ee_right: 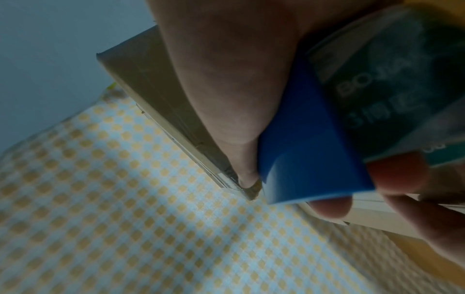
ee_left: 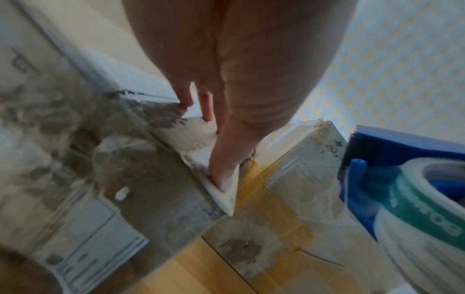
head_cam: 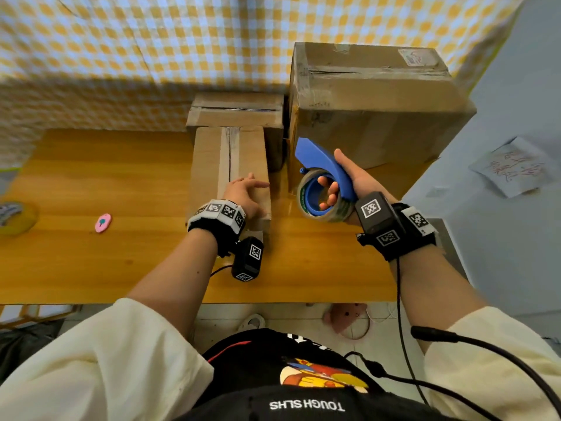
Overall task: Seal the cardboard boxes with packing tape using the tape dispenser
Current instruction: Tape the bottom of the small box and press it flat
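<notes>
Fingers [head_cam: 329,189] of the right hand [head_cam: 349,180] curl through the core of the clear tape roll [head_cam: 321,205], gripping the blue tape dispenser [head_cam: 321,165] in the air between the narrow box [head_cam: 212,165] and the large box [head_cam: 376,117]. Left hand [head_cam: 246,192] lies flat, fingers loosely spread, on the narrow box's near end beside its taped centre seam. Behind it sits a third box [head_cam: 236,112]. Bare wooden table [head_cam: 91,262] extends left, bearing a pink cutter [head_cam: 103,223] and a yellow tape roll [head_cam: 15,218] at its edge.

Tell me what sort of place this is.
Probably a makeshift home packing corner: a wooden table against a checkered cloth backdrop, cardboard boxes stacked on it, slippers on the floor.
</notes>
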